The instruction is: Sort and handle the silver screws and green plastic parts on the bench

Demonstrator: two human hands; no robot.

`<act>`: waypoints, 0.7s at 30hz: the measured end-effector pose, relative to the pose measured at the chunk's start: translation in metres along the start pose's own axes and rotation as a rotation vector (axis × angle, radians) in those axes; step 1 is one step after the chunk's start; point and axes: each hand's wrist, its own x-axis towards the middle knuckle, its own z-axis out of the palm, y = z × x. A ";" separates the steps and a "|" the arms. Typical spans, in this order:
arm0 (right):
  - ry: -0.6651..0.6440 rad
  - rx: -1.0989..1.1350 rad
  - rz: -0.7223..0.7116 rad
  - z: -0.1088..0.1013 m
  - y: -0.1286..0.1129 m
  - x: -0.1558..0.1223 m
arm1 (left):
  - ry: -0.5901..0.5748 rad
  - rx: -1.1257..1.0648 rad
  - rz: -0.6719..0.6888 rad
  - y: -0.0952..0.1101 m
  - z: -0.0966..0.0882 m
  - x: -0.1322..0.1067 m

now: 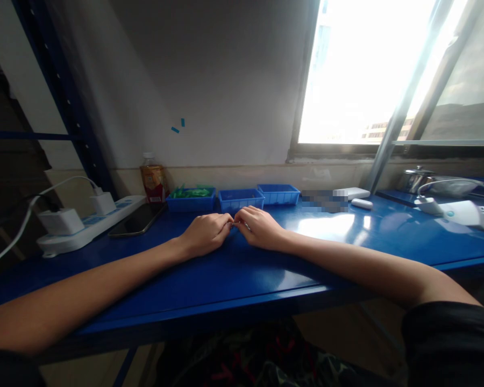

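My left hand [205,233] and my right hand [259,228] rest on the blue table [242,274], fingertips meeting in the middle. Both hands are curled closed, pinching a tiny part between them that is too small to make out. Just beyond the hands stand three small blue trays: the left tray [191,199] holds green pieces, the middle tray [241,199] and the right tray [278,194] show no contents from here.
A white power strip [89,224] with plugged chargers lies at the left, a dark phone [137,219] beside it, a drink bottle [154,183] behind. White devices [460,213] and a metal pot [416,179] sit at the right under the window.
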 end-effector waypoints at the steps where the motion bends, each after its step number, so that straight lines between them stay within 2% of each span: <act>1: -0.001 -0.005 0.007 0.000 0.000 0.000 | 0.002 -0.002 0.002 0.000 0.000 0.000; 9: -0.032 -0.034 0.021 0.000 -0.001 0.002 | 0.015 -0.017 0.005 0.003 -0.003 -0.002; 21: 0.024 0.057 -0.030 -0.002 -0.001 0.000 | 0.003 0.036 0.013 0.002 -0.001 -0.001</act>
